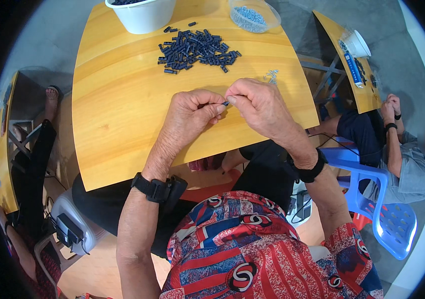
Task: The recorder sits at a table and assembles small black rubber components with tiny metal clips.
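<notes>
Over the near half of the wooden table (122, 124), my two hands meet fingertip to fingertip. My left hand (192, 112) is closed, pinching a small dark plastic piece (226, 103) that is mostly covered by the fingers. My right hand (259, 107) is also closed, its thumb and forefinger pressed together right at the end of that piece; whatever they hold is too small to make out. Beyond the hands lies a loose pile of small dark cylindrical plastic pieces (195, 50). Past my right knuckles, a little heap of small silvery metal parts (271, 76) rests on the tabletop.
At the far edge stand a white tub (142, 17) of dark pieces and a clear round bowl (254, 22) of small silvery-blue parts. A person (404, 154) sits by another table (344, 60) on the right, near a blue plastic chair (371, 184). Another person's legs show at left.
</notes>
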Action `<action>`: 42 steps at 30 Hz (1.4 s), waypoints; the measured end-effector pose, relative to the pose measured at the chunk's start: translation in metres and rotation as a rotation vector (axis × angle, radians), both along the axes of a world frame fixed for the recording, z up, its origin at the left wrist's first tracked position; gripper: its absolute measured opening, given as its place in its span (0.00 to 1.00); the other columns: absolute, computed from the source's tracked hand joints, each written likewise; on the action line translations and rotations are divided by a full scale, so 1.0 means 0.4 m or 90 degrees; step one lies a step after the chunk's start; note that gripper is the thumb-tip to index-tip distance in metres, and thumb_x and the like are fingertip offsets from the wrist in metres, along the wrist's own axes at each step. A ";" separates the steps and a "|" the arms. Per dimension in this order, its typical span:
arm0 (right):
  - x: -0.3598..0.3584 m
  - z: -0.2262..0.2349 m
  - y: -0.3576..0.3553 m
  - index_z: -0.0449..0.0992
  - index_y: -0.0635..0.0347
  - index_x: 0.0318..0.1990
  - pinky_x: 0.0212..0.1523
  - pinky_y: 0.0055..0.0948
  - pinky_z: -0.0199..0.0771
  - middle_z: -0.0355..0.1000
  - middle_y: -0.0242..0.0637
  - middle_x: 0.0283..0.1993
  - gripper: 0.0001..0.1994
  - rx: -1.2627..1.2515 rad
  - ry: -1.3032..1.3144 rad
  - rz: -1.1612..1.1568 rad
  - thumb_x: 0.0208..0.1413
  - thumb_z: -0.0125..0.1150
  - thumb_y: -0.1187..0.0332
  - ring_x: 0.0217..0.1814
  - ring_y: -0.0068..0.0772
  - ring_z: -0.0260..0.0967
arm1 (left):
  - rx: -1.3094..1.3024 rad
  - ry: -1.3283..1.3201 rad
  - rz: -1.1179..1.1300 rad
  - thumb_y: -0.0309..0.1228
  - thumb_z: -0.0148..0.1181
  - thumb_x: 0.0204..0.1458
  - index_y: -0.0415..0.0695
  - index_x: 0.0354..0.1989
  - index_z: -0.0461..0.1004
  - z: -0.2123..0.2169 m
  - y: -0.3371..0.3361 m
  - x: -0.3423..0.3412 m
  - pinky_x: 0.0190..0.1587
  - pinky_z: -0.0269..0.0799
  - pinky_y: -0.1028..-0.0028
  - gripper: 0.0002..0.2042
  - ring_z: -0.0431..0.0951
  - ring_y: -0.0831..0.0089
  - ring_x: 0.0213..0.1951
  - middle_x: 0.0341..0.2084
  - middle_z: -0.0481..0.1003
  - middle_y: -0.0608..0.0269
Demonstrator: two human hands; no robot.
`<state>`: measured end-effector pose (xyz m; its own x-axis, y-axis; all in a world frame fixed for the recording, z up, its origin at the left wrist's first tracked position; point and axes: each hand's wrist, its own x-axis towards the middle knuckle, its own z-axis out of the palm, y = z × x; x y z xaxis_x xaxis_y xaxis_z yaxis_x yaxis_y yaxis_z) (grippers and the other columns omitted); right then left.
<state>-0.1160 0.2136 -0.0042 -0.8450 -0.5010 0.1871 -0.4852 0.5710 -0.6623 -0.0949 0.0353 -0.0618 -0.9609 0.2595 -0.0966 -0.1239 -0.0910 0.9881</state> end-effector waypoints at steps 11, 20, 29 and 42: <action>0.010 -0.016 -0.028 0.71 0.64 0.29 0.31 0.42 0.70 0.71 0.46 0.28 0.03 -0.011 0.054 -0.011 0.53 0.55 0.74 0.30 0.51 0.70 | 0.038 -0.004 0.022 0.23 0.60 0.53 0.35 0.33 0.79 -0.009 -0.003 -0.008 0.27 0.71 0.81 0.04 0.73 0.83 0.22 0.21 0.77 0.65; 0.008 -0.028 -0.029 0.74 0.66 0.37 0.24 0.27 0.71 0.72 0.39 0.26 0.05 -0.123 -0.101 -0.037 0.53 0.57 0.75 0.24 0.30 0.72 | 0.079 -0.035 0.029 0.23 0.59 0.54 0.35 0.33 0.78 -0.008 -0.007 -0.011 0.27 0.71 0.81 0.04 0.73 0.82 0.22 0.21 0.76 0.65; 0.005 -0.019 -0.010 0.74 0.67 0.42 0.22 0.16 0.68 0.73 0.32 0.28 0.08 -0.292 -0.302 -0.088 0.58 0.57 0.71 0.23 0.16 0.68 | 0.111 -0.036 0.023 0.23 0.59 0.54 0.34 0.34 0.78 -0.001 -0.012 -0.009 0.28 0.72 0.81 0.05 0.74 0.82 0.23 0.22 0.77 0.63; 0.005 -0.028 -0.012 0.75 0.66 0.32 0.24 0.16 0.66 0.72 0.29 0.25 0.04 -0.203 -0.216 -0.096 0.55 0.60 0.74 0.23 0.15 0.66 | 0.083 -0.038 0.010 0.23 0.59 0.53 0.33 0.35 0.78 0.000 -0.015 -0.009 0.29 0.74 0.81 0.06 0.75 0.81 0.24 0.23 0.77 0.62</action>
<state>-0.1139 0.2088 -0.0155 -0.9435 -0.3312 0.0124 -0.1389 0.3611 -0.9221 -0.0986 0.0294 -0.0620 -0.9585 0.2586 -0.1203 -0.1797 -0.2199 0.9588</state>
